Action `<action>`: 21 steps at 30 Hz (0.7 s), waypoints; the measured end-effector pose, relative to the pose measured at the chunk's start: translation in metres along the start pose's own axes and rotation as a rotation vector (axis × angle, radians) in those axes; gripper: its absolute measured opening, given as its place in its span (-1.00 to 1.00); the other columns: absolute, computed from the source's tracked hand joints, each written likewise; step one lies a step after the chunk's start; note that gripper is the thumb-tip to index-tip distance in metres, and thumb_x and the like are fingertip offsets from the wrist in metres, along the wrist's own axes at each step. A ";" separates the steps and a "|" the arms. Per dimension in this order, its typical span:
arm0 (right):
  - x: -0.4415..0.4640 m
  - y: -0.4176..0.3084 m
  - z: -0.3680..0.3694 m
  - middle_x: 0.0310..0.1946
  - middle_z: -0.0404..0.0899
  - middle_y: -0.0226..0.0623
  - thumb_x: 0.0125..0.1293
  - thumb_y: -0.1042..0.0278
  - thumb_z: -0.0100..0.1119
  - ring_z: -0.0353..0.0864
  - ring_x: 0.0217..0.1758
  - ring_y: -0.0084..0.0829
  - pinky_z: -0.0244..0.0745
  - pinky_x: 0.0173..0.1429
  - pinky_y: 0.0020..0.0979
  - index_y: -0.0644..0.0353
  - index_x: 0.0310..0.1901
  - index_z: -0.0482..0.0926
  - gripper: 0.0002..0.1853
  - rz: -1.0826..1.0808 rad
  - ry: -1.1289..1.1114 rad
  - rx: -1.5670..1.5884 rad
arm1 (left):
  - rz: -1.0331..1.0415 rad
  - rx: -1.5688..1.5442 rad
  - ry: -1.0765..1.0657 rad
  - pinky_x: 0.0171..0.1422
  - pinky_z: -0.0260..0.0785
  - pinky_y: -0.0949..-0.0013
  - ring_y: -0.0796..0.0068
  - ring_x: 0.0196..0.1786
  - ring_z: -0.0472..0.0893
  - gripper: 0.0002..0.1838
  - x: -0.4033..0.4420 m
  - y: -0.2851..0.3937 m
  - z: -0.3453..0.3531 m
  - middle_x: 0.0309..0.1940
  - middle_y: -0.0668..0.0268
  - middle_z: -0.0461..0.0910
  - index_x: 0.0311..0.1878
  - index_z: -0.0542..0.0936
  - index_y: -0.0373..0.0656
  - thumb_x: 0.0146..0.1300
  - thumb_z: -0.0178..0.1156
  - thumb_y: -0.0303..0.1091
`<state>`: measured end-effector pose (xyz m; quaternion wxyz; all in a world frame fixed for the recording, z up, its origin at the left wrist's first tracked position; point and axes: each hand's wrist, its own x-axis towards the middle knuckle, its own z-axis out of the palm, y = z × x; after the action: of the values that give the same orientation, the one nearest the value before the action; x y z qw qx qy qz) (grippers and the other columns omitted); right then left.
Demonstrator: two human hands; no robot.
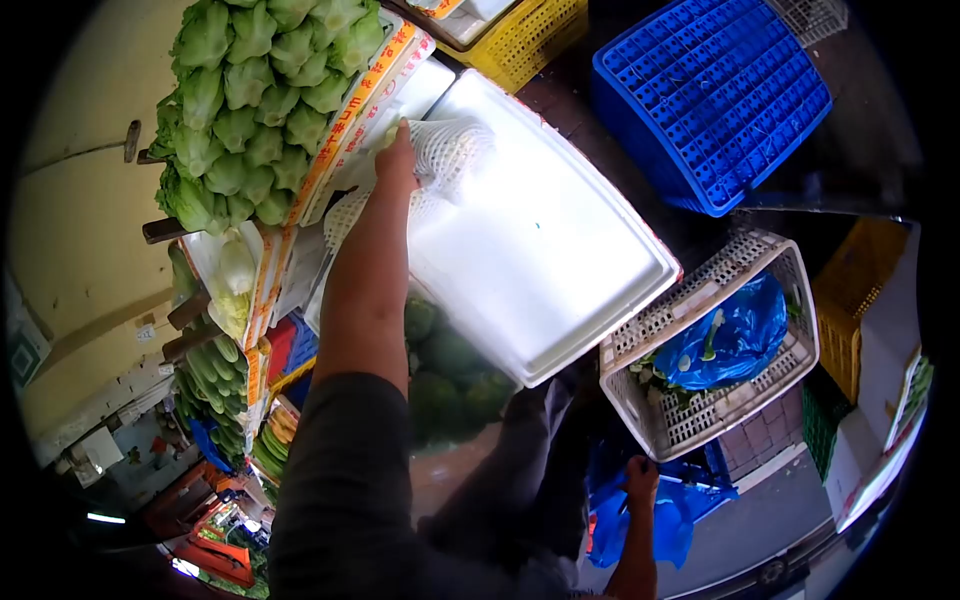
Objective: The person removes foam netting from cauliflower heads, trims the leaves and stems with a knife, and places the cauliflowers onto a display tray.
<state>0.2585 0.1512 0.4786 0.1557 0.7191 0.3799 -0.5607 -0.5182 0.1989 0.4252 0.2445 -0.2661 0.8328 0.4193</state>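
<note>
My left hand (398, 160) reaches up from the dark sleeve to a white foam net (452, 150) on the left part of a white foam box lid (540, 230). Its fingers close on the net's edge, where something pale green shows. More netting (345, 215) lies beside my forearm. Low on the right, my right hand (641, 478) is closed round a small dark thing I cannot make out, just under the corner of a white crate (640, 345) and above a blue plastic bag (655, 525).
Stacked lettuce (260, 110) fills a shelf at upper left. A blue crate (710, 95) stands at upper right. Another blue bag (735, 335) lies in the white crate. Large green round produce (445, 360) sits below the foam lid. Yellow crates (535, 40) stand at the top.
</note>
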 end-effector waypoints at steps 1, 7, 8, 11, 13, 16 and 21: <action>-0.001 -0.001 -0.001 -0.42 0.54 -0.35 0.38 0.17 0.27 0.51 -0.55 -0.52 0.50 -0.58 -0.45 0.25 -0.04 0.59 -0.69 0.022 0.010 0.019 | 0.173 0.180 0.086 0.15 0.54 -0.05 -0.11 0.15 0.60 -0.01 0.000 -0.004 -0.001 0.24 -0.14 0.49 0.30 0.43 -0.43 0.23 0.20 0.43; -0.004 -0.007 0.001 -0.42 0.57 -0.32 0.37 0.16 0.29 0.52 -0.52 -0.51 0.45 -0.58 -0.41 0.28 -0.02 0.61 -0.66 0.062 0.049 0.117 | 1.353 0.792 0.425 0.33 0.40 0.06 -0.03 0.29 0.50 -0.22 -0.076 -0.027 0.023 0.19 -0.07 0.56 0.22 0.51 -0.30 0.23 0.30 0.25; -0.005 -0.008 0.004 -0.43 0.57 -0.32 0.38 0.16 0.28 0.51 -0.52 -0.51 0.44 -0.57 -0.42 0.28 -0.03 0.61 -0.66 0.053 0.055 0.129 | 1.299 0.863 0.335 0.29 0.43 0.07 0.00 0.29 0.51 -0.24 -0.078 -0.026 0.026 0.20 -0.01 0.54 0.24 0.49 -0.23 0.23 0.30 0.25; -0.011 -0.027 0.006 -0.43 0.57 -0.36 0.39 0.12 0.24 0.52 -0.49 -0.52 0.43 -0.55 -0.44 0.25 -0.05 0.63 -0.67 0.007 0.046 0.079 | 1.200 0.975 0.124 0.20 0.49 0.08 0.07 0.27 0.52 -0.30 -0.075 -0.031 0.028 0.20 0.13 0.54 0.26 0.47 -0.08 0.21 0.31 0.20; -0.008 -0.006 0.005 -0.44 0.57 -0.40 0.38 0.08 0.23 0.54 -0.45 -0.55 0.43 -0.53 -0.47 0.22 -0.07 0.65 -0.66 -0.059 0.075 0.007 | 1.240 0.929 0.050 0.19 0.49 0.05 0.09 0.25 0.53 -0.35 -0.064 -0.043 0.011 0.14 0.18 0.57 0.21 0.50 -0.05 0.18 0.36 0.14; -0.023 -0.019 0.010 -0.45 0.58 -0.40 0.36 0.12 0.26 0.53 -0.47 -0.56 0.45 -0.53 -0.46 0.19 -0.06 0.65 -0.69 0.028 0.077 0.117 | 1.263 0.868 0.033 0.23 0.47 0.08 0.08 0.26 0.50 -0.41 -0.076 -0.066 -0.014 0.12 0.17 0.56 0.15 0.50 -0.07 0.15 0.42 0.02; -0.003 0.013 0.027 -0.46 0.57 -0.36 0.28 0.12 0.39 0.51 -0.41 -0.60 0.46 -0.42 -0.41 0.25 0.03 0.65 -0.59 -0.178 0.133 0.194 | 1.089 1.207 0.100 0.36 0.36 -0.05 -0.04 0.37 0.45 -0.20 -0.034 -0.007 -0.028 0.32 0.01 0.48 0.35 0.45 -0.23 0.26 0.29 0.22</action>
<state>0.2493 0.1240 0.4701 0.0096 0.7297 0.3958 -0.5574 -0.4937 0.1799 0.4572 0.0703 0.3355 0.9379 -0.0539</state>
